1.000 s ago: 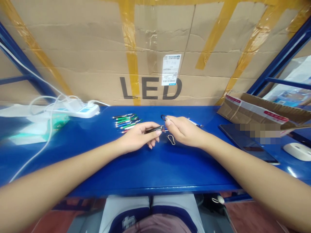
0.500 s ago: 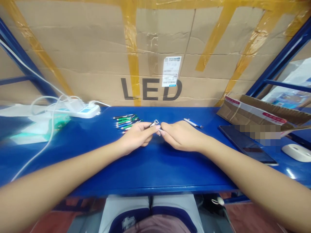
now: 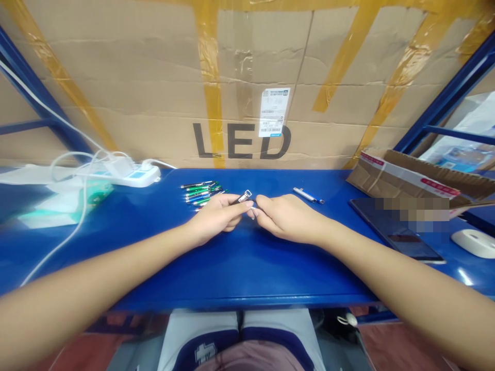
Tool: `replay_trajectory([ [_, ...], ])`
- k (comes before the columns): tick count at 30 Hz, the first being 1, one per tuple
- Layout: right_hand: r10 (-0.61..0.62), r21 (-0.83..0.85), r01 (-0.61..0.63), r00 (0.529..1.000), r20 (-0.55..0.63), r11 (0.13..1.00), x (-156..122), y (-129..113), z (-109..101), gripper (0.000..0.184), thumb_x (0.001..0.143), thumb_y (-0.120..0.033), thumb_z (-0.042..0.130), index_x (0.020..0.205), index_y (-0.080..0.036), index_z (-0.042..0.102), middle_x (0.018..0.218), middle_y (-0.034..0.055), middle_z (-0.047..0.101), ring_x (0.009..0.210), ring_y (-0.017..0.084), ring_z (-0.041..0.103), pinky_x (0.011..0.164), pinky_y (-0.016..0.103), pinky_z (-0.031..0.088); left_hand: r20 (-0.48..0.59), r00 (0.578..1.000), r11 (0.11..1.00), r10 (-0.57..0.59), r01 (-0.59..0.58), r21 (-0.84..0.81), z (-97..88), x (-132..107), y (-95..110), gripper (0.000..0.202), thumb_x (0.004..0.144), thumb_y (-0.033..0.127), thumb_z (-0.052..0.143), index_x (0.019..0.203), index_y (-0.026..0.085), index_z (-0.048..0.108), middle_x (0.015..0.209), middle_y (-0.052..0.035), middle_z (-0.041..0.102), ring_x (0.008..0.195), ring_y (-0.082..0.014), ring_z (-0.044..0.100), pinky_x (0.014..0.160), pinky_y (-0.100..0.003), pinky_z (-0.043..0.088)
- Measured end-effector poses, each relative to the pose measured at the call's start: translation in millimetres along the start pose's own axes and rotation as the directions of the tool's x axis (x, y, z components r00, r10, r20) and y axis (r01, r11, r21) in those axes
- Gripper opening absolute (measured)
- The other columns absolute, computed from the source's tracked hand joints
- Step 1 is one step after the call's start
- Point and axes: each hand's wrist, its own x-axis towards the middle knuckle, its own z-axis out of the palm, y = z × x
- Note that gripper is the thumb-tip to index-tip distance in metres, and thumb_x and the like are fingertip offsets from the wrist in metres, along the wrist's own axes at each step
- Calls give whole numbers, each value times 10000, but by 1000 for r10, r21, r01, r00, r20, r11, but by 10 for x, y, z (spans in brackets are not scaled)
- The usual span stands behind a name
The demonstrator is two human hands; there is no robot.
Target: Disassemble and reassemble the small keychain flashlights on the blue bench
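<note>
My left hand (image 3: pixel 216 219), closed over the desk's middle, pinches a small black pen (image 3: pixel 244 196) whose silver clip end sticks up past the thumb. Facing it, my right hand (image 3: pixel 286 217) is also closed, with thumb and fingertips on a thin whitish piece (image 3: pixel 253 209) close to the left fingertips. Whether that piece joins the pen is hidden by the fingers. Behind my left hand lies a bunch of pens (image 3: pixel 199 191) in black, green, blue and red. A blue and silver pen (image 3: pixel 307 195) lies apart, just beyond my right hand.
On the left stand a white power strip (image 3: pixel 139 176) with cables and a white and green packet (image 3: pixel 58 206). To the right are an open cardboard box (image 3: pixel 406 178), a dark tablet (image 3: pixel 394 232) and a white mouse (image 3: pixel 474 242). A big carton (image 3: pixel 154 77) backs the blue desk (image 3: pixel 247 273).
Both hands stay in nearly the same place, still pinching. The clip end has shifted very slightly between the fingers, and the view has moved a touch.
</note>
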Motion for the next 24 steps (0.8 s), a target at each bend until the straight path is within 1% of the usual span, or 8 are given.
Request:
replay_trajectory([
  [8,10,-35,-10,1000,1,999,2,-5,6,294,1040,-372,336,980,-165,536,885,106,737,710,225,676,576,288,280,25,999,999,-24,24,-28,-3,16,-14,377,780,464,771,715,123,624,462,97,268,409,-21,207,408,-179,148],
  [17,81,-152,-85,996,-28,985,34,-74,36,363,1043,-385,295,1009,-144,565,844,109,746,726,270,702,547,320,212,25,1000,1000,-8,8,-17,-3,43,-63,342,819,448,732,750,142,598,480,102,266,422,-27,205,412,-172,157],
  [20,114,-155,-118,993,-33,981,46,-100,35,385,1047,-391,277,1023,-143,571,867,116,748,741,281,705,545,327,206,-6,1000,999,12,-12,39,34,26,-33,333,835,449,707,747,147,596,471,98,284,415,-31,229,412,-172,175],
  [24,114,-72,-113,994,-1,991,52,-101,43,368,1050,-384,286,1028,-146,566,910,112,746,757,264,702,558,318,256,-64,998,986,28,-17,168,74,13,3,310,865,426,652,734,153,588,442,91,314,394,-44,275,406,-180,211],
])
